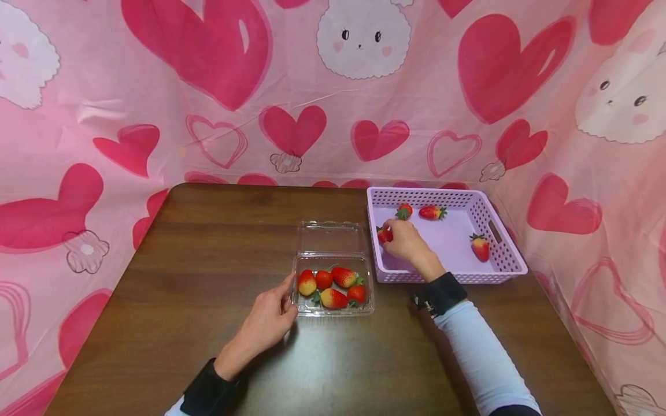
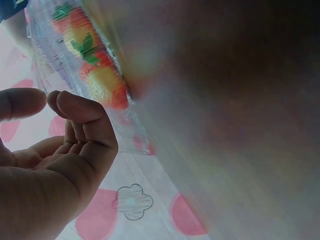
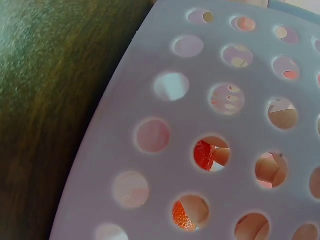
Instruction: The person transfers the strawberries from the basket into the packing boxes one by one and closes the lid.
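A clear plastic clamshell box [image 1: 333, 311] lies with its lid folded back, several strawberries [image 1: 333, 299] inside. My left hand [image 1: 262, 320] holds the box's left edge, thumb near the front corner; in the left wrist view its thumb and fingertips meet at the plastic rim. At the left side of a lilac basket [image 1: 442, 277], my right hand [image 1: 408, 245] pinches a red strawberry [image 1: 382, 236], partly hidden by the fingers. Through the holes of the basket wall [image 3: 165, 115], the right wrist view shows bits of the fingers and red fruit.
Elsewhere in the basket lie more strawberries: one at the back left [image 1: 404, 211], one beside it [image 1: 432, 212] and one at the right [image 1: 480, 248]. The basket's perforated walls rise around them. A pink heart-print cloth [image 1: 333, 156] hangs behind the brown table [image 1: 208, 260].
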A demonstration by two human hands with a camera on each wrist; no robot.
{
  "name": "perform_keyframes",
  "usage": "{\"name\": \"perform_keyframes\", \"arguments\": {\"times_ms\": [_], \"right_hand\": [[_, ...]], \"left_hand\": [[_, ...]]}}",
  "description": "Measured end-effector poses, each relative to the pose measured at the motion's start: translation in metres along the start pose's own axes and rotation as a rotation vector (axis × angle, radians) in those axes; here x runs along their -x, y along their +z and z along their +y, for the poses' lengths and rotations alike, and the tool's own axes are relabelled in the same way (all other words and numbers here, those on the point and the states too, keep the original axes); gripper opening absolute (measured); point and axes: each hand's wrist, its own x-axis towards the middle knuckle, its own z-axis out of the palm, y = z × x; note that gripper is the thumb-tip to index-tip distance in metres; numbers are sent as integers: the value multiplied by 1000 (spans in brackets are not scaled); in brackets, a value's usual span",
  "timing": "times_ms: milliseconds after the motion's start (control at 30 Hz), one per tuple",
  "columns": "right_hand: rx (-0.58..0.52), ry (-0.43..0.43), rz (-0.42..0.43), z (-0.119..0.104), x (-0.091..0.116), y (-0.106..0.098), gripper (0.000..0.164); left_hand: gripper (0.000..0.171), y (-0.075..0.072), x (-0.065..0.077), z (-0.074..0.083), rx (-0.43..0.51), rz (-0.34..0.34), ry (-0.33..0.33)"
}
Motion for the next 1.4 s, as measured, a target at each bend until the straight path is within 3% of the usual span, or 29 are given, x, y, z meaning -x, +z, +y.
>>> {"name": "perform_keyframes", "arguments": {"times_ms": [633,967,1400], "right_hand": [[-53,29,87,-4,16,-7,36],[-52,-6,147,-3,23,-10,29],[-52,17,159,-9,31,-17,38]], "left_hand": [[69,2,-1,-2,-4,11,25],[69,2,-1,-3,9,2,13],[69,1,-1,-3,8,-8,-14]]}}
